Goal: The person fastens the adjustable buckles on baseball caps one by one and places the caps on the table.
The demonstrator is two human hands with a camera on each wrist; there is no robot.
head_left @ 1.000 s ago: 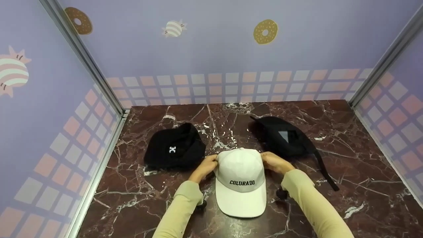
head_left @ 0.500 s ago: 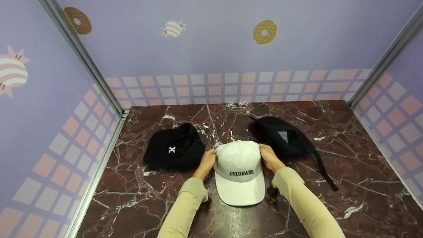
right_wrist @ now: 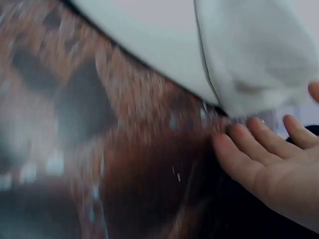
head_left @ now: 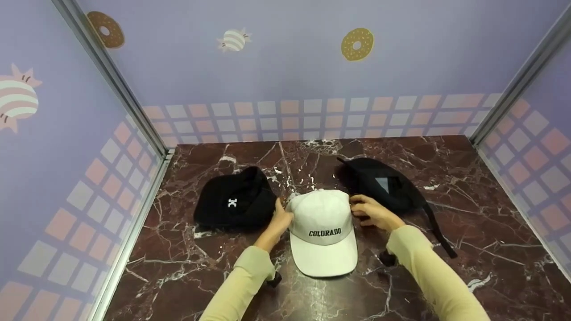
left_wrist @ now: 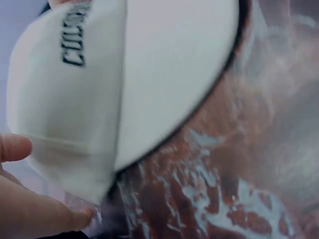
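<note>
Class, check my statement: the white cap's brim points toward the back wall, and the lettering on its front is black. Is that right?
Not quite: the brim of the white cap points away from the back wall, as the head view shows. The lettering is black.

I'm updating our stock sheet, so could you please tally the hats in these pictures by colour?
White: 1, the hat lettered COLORADO
Black: 2, the hat with a small white emblem and the hat at the right
Total: 3
</note>
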